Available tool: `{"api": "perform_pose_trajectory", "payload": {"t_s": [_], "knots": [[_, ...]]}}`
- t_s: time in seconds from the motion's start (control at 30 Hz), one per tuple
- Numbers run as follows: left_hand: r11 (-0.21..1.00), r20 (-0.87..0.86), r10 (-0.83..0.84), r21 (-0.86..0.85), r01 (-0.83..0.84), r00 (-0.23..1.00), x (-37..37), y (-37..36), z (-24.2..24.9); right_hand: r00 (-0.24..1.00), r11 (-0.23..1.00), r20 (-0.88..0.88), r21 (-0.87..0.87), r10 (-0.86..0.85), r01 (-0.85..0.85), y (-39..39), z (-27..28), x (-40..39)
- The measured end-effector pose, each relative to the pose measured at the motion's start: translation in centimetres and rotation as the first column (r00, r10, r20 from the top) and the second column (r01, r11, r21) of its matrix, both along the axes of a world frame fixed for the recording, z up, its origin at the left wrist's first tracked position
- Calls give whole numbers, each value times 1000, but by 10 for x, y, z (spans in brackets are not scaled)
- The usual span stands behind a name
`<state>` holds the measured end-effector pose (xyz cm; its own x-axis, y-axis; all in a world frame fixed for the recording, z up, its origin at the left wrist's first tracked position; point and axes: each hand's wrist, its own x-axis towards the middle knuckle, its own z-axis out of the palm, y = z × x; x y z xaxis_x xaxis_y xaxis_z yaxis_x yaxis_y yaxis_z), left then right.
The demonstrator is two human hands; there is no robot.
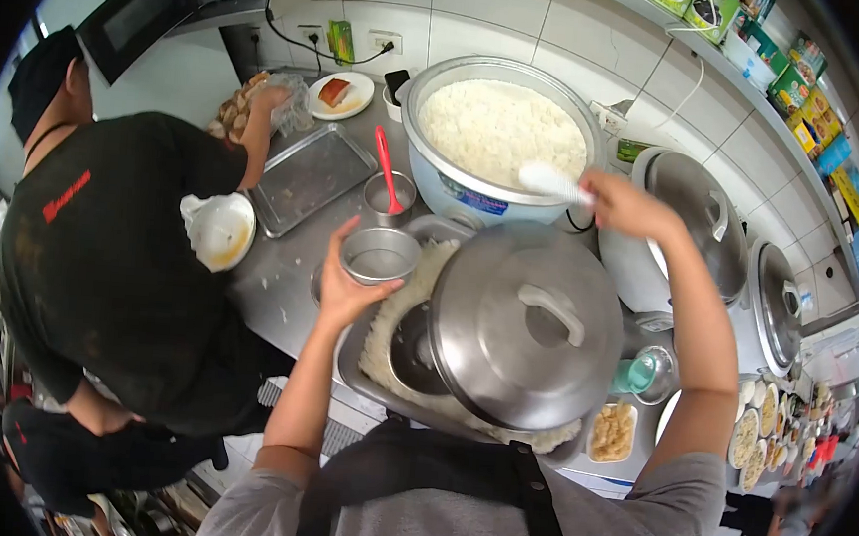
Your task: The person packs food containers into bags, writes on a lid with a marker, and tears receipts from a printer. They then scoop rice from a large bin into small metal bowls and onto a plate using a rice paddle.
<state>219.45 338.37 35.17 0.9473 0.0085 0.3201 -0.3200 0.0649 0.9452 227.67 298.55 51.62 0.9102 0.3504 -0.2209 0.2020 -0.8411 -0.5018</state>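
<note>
My left hand is wrapped round a small round metal bowl, whose inside looks bare. In my right hand is a white rice paddle, blurred, its blade over the front right of the rice in a large cooker. Below the cooker, a metal lid with a pale handle rests over a tray that holds more rice and a dark round bowl. A metal cup with a red spatula stands just behind my left hand.
On the left, a co-worker in black reaches into a plastic bag of brown food. A flat metal tray and a white plate lie nearby. More lidded cookers stand right, beside a dish of yellowish food.
</note>
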Motion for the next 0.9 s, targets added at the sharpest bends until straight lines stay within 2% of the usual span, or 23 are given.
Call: {"api": "perform_pose_trajectory", "payload": {"t_s": [0.03, 0.07, 0.1, 0.17, 0.2, 0.23, 0.27, 0.33, 0.47, 0.53, 0.6, 0.67, 0.7, 0.77, 0.83, 0.9], "knots": [[1000, -8, -12, -16, 12, 1000, 15, -4, 1, 993, 997, 92, -8, -71, 72, 11, 6, 28], [999, -18, -25, -34, 24, 1000, 32, -10, 2, 937, 994, 348, -92, -24, 60, 12, -11, 74], [999, -22, -40, -36, 39, 999, 50, -16, -1, 819, 981, 572, -183, 50, 68, 11, -28, 117], [995, 46, -6, 101, 1, 999, 86, -29, -12, 753, 860, 655, -416, 57, 297, 41, -21, 168], [995, 38, -14, 95, 10, 999, 99, -34, -17, 703, 794, 703, -487, 108, 364, 43, -27, 198], [977, 60, -22, 212, 9, 998, 112, -37, -21, 649, 720, 743, -542, 167, 434, 44, -38, 228], [945, 83, -34, 327, 5, 996, 123, -41, -18, 652, 715, 740, -545, 164, 439, 47, -45, 250], [953, 57, -57, 302, 37, 997, 133, -44, -16, 509, 653, 854, -447, 108, 611, 51, -62, 288], [951, 66, -77, 306, 53, 995, 148, -45, -22, 543, 579, 835, -488, 91, 653, 69, -90, 332], [940, 64, -87, 336, 60, 994, 148, -41, -21, 688, 540, 721, -614, 86, 576, 80, -101, 341], [947, 46, -98, 312, 79, 994, 149, -41, -21, 719, 563, 688, -633, 95, 531, 82, -97, 347], [954, 33, -117, 282, 103, 993, 148, -42, -23, 788, 652, 596, -661, 155, 371, 77, -87, 350], [951, 37, -111, 295, 96, 993, 148, -42, -24, 789, 648, 595, -664, 156, 373, 75, -83, 349], [948, 40, -104, 305, 87, 994, 147, -44, -24, 841, 713, 511, -656, 175, 250, 77, -77, 342], [966, -67, -147, 205, 158, 987, 145, -45, -24, 838, 750, 511, -627, 194, 209, 81, -79, 331], [961, -5, -98, 260, 96, 995, 143, -46, -23, 830, 785, 516, -596, 214, 168, 87, -83, 320]]}}
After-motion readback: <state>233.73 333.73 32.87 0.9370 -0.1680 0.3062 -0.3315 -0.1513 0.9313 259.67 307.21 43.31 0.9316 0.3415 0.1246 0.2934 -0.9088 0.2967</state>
